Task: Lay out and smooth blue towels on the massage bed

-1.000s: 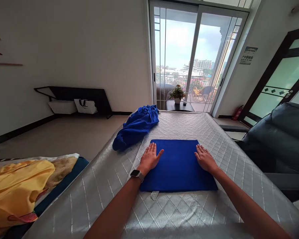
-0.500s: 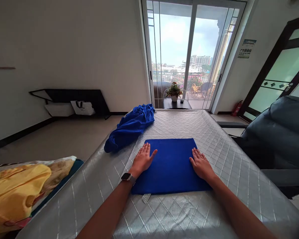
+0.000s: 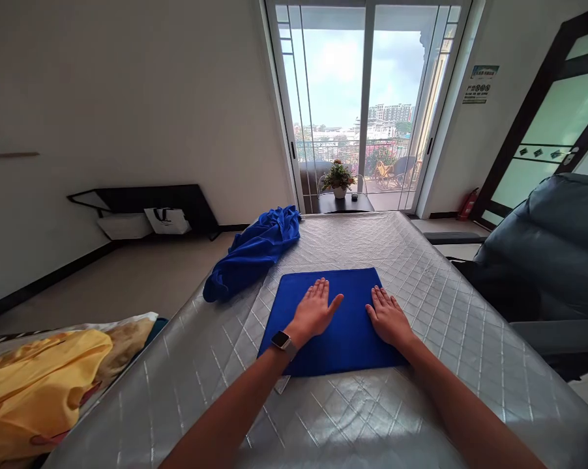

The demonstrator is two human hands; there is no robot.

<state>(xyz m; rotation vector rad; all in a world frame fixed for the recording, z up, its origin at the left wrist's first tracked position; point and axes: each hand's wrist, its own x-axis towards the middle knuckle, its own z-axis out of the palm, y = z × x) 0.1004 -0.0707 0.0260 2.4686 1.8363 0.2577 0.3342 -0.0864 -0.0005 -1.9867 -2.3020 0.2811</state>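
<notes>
A folded blue towel [image 3: 284,306] lies flat on a silver quilted table cover [image 3: 421,273]. My left hand [image 3: 314,311], with a smartwatch on the wrist, rests palm down on the towel's middle, fingers spread. My right hand [image 3: 386,317] lies flat on the towel's right part, fingers stretched out. Both hands hold nothing. A second blue cloth [image 3: 252,251] lies crumpled at the table's far left edge, apart from the hands.
A yellow cloth [image 3: 34,384] is heaped at the lower left. A dark leather chair [image 3: 543,254] stands close on the right. Beyond the table are a small stand with a potted plant [image 3: 338,177] and glass balcony doors [image 3: 362,98].
My left hand has slid from the towel's left edge toward its middle. My right hand has shifted slightly inward. The view has turned a little.
</notes>
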